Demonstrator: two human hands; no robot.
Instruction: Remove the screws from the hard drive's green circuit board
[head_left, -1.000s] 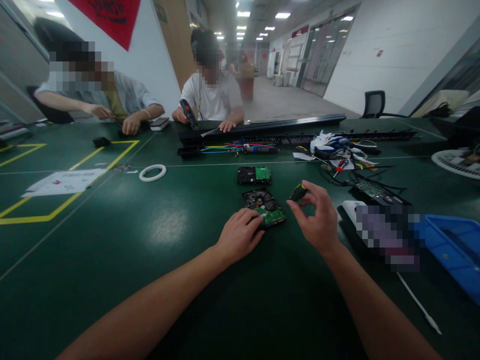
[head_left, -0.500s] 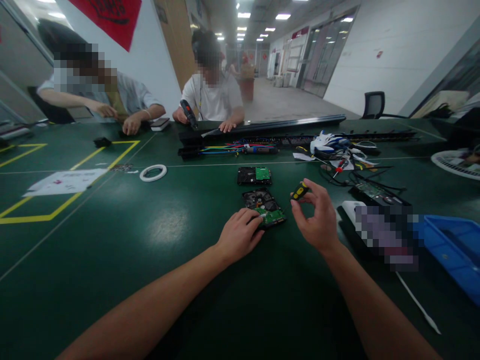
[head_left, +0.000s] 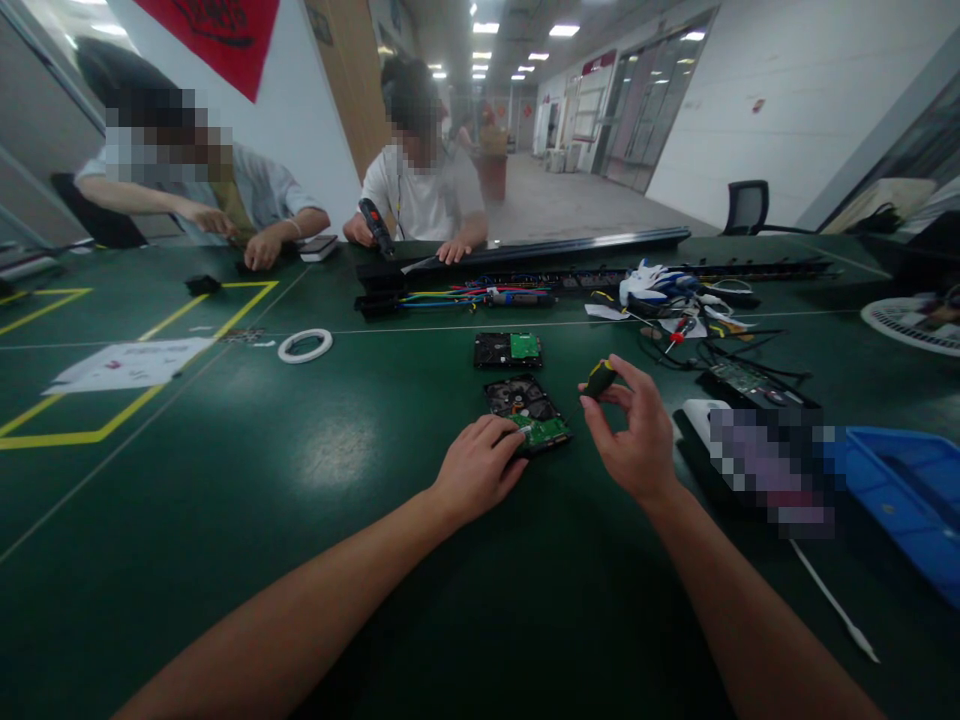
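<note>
A hard drive [head_left: 523,392] lies slightly turned on the green table, its green circuit board [head_left: 546,432] towards me. My left hand [head_left: 480,462] grips its lower left corner, with fingers on top and the thumb at the near side. Just right of it, my right hand [head_left: 634,430] pinches what looks like a screwdriver [head_left: 600,380] by its short black-and-yellow handle, between thumb and fingertips. Its shaft is too thin to make out. Behind, untouched, rests a second hard drive [head_left: 495,350] with a green board.
To the right are a white device [head_left: 705,415], a blue tray [head_left: 900,450], an opened circuit unit [head_left: 765,385] and gloves [head_left: 652,285] among cables. A white ring [head_left: 304,346] and a paper sheet [head_left: 127,365] lie left. Two co-workers sit opposite; one holds a power screwdriver [head_left: 376,226].
The screwdriver handle has turned in my right fingers, so its yellow markings show less. My left hand and both hard drives stay in place; the view has shifted slightly.
</note>
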